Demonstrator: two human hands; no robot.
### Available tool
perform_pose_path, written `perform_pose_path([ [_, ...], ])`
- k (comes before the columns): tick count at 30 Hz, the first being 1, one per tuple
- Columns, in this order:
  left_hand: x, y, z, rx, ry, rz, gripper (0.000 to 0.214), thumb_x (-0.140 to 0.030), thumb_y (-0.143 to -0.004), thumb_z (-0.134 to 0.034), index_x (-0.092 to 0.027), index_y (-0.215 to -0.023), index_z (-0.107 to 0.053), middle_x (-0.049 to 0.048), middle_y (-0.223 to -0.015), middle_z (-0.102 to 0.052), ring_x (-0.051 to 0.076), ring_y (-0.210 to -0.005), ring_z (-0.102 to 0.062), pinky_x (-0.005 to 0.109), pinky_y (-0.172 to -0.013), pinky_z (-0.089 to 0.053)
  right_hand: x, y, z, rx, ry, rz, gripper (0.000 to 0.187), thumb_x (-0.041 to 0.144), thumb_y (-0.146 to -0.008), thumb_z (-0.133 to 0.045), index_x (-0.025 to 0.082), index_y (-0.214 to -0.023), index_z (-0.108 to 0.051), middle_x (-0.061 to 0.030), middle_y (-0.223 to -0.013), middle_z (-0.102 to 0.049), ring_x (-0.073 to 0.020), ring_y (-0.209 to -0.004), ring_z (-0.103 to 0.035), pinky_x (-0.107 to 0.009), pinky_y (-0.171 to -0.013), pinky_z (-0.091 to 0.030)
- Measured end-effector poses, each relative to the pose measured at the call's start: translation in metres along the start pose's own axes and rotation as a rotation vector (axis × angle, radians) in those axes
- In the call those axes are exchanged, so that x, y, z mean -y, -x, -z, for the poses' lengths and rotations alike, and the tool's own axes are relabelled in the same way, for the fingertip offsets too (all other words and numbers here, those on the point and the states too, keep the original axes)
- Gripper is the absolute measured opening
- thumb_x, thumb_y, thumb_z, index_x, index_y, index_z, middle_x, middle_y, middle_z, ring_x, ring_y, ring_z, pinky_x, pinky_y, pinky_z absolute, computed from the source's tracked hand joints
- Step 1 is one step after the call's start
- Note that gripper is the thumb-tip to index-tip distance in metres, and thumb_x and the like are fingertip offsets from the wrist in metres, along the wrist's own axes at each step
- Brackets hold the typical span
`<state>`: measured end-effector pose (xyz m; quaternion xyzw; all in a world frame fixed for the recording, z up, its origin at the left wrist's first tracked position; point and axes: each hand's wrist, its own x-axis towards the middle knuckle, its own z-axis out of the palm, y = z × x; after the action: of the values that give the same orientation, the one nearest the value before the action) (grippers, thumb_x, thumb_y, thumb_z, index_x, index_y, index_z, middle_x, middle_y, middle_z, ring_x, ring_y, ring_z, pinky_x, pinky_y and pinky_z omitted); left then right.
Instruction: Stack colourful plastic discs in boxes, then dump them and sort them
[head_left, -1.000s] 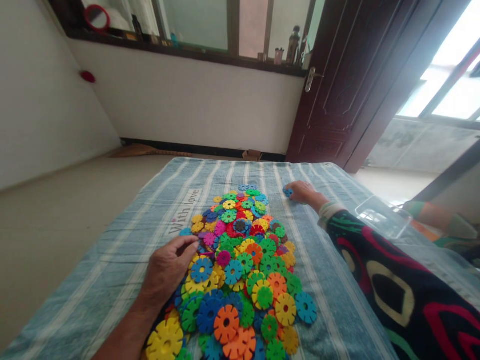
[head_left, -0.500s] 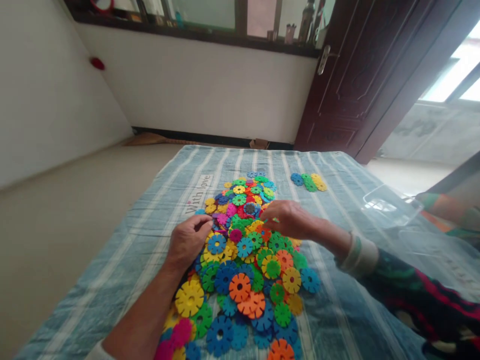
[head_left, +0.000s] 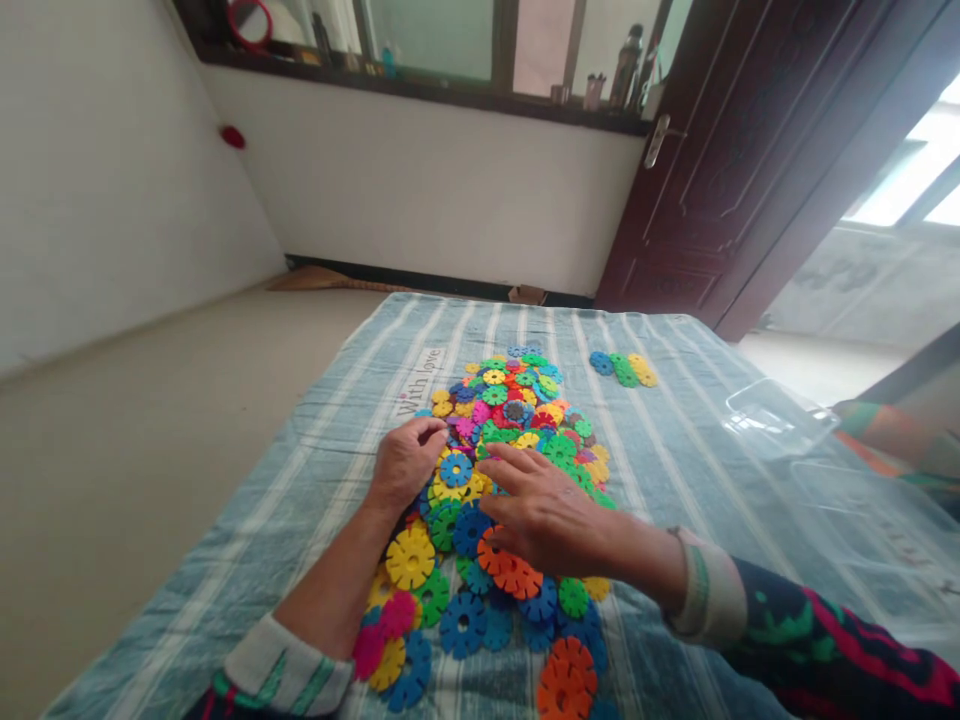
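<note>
A long heap of colourful notched plastic discs (head_left: pixel 463 625) lies down the middle of the cloth-covered table. At the heap's left edge is my left hand (head_left: pixel 409 462), thumb and fingers pinched together; whatever may be between them is too small to make out. My right hand (head_left: pixel 551 510) hovers over or rests on the middle of the heap, palm down, fingers stretched and apart, with no disc visible in it. Just below its fingers sits an orange disc (head_left: pixel 510 568). A yellow disc (head_left: pixel 410 558) lies below my left hand.
A short joined row of blue, green and yellow discs (head_left: pixel 624 369) lies apart at the far right. Clear plastic containers (head_left: pixel 780 415) stand on the right side. The striped blue tablecloth (head_left: pixel 300 540) covers the table. Beyond are a wall and a dark red door (head_left: pixel 697 170).
My right hand has come nearer and its fingers have spread over the heap's middle. My left hand stays pinched at the left edge. The view has shifted slightly.
</note>
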<state>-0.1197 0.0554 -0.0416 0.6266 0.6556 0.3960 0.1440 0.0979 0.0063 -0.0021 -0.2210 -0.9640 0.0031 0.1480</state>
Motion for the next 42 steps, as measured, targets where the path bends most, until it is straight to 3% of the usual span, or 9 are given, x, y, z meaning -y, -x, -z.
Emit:
perform_pose_path([
  [6, 0.003, 0.000, -0.002, 0.002, 0.016, -0.014, 0.032, -0.040, -0.073, -0.047, -0.018, -0.079, -0.069, 0.0040, -0.082, -0.074, 0.020, -0.075, -0.067, 0.028, -0.078, -0.052, 0.014, -0.012, -0.020, -0.033, 0.013, -0.066, 0.026, 0.041, -0.080, -0.068, 0.017, -0.089, -0.065, -0.0152, -0.116, -0.058, -0.0327, -0.125, -0.040, -0.045, -0.097, -0.040],
  [12, 0.004, 0.000, -0.001, 0.005, 0.030, -0.024, 0.031, -0.040, -0.073, -0.048, -0.018, -0.077, -0.069, 0.0036, -0.078, -0.073, 0.020, -0.074, -0.067, 0.028, -0.075, -0.051, 0.019, -0.008, -0.025, -0.027, 0.019, -0.082, 0.007, 0.024, -0.081, -0.065, 0.018, -0.078, -0.063, -0.0121, -0.108, -0.061, -0.0287, -0.116, -0.046, -0.043, -0.096, -0.041],
  [17, 0.008, -0.003, -0.003, -0.001, 0.029, -0.014, 0.031, -0.040, -0.072, -0.048, -0.018, -0.078, -0.069, 0.0042, -0.079, -0.073, 0.021, -0.074, -0.067, 0.030, -0.077, -0.051, 0.014, -0.006, -0.025, -0.054, -0.003, -0.110, 0.030, 0.038, -0.073, -0.074, 0.015, -0.090, -0.063, -0.0134, -0.116, -0.056, -0.0322, -0.124, -0.039, -0.046, -0.099, -0.037],
  [19, 0.009, -0.003, -0.004, 0.003, 0.031, -0.010, 0.031, -0.040, -0.072, -0.048, -0.018, -0.079, -0.069, 0.0040, -0.079, -0.073, 0.021, -0.075, -0.067, 0.030, -0.077, -0.051, 0.013, -0.007, -0.024, -0.043, -0.020, -0.093, 0.031, 0.040, -0.072, -0.075, 0.015, -0.087, -0.063, -0.0127, -0.114, -0.057, -0.0316, -0.122, -0.041, -0.045, -0.099, -0.038],
  [24, 0.007, -0.003, -0.003, -0.010, 0.041, -0.005, 0.029, -0.040, -0.071, -0.049, -0.019, -0.077, -0.068, 0.0029, -0.080, -0.073, 0.020, -0.075, -0.067, 0.029, -0.078, -0.051, 0.014, -0.010, -0.025, -0.055, -0.121, -0.099, 0.025, 0.032, -0.070, -0.077, 0.016, -0.081, -0.062, -0.0099, -0.102, -0.061, -0.0278, -0.113, -0.048, -0.043, -0.097, -0.040],
  [31, 0.004, -0.004, 0.000, -0.007, 0.030, 0.009, 0.029, -0.041, -0.071, -0.051, -0.020, -0.078, -0.069, 0.0020, -0.080, -0.074, 0.021, -0.075, -0.068, 0.028, -0.077, -0.052, 0.012, -0.010, -0.018, -0.220, -0.442, -0.074, 0.017, 0.019, -0.070, -0.077, 0.019, -0.066, -0.060, -0.0042, -0.102, -0.066, -0.0203, -0.113, -0.055, -0.035, -0.102, -0.040],
  [34, 0.004, -0.005, 0.002, -0.005, 0.021, 0.019, 0.029, -0.042, -0.069, -0.052, -0.021, -0.077, -0.070, 0.0012, -0.079, -0.074, 0.021, -0.074, -0.068, 0.027, -0.074, -0.052, -0.026, -0.005, -0.002, -0.367, -0.495, -0.133, 0.013, 0.018, -0.075, -0.072, 0.020, -0.068, -0.061, -0.0048, -0.105, -0.066, -0.0186, -0.112, -0.056, -0.035, -0.099, -0.042],
  [38, 0.005, -0.006, 0.004, -0.002, 0.011, 0.044, 0.030, -0.044, -0.068, -0.053, -0.022, -0.077, -0.071, 0.0006, -0.077, -0.075, 0.021, -0.074, -0.069, 0.026, -0.070, -0.053, -0.129, 0.012, 0.020, -0.508, -0.312, -0.424, 0.008, 0.016, -0.073, -0.069, 0.019, -0.069, -0.063, -0.0059, -0.105, -0.066, -0.0206, -0.106, -0.058, -0.040, -0.095, -0.043],
  [42, 0.006, -0.007, 0.005, 0.006, 0.002, 0.073, 0.031, -0.045, -0.067, -0.054, -0.022, -0.078, -0.071, 0.0007, -0.080, -0.075, 0.022, -0.077, -0.070, 0.025, -0.070, -0.053, -0.231, 0.036, 0.029, -0.396, -0.065, -0.733, 0.008, 0.011, -0.069, -0.067, 0.017, -0.064, -0.064, -0.0049, -0.087, -0.066, -0.0206, -0.091, -0.061, -0.036, -0.088, -0.045],
])
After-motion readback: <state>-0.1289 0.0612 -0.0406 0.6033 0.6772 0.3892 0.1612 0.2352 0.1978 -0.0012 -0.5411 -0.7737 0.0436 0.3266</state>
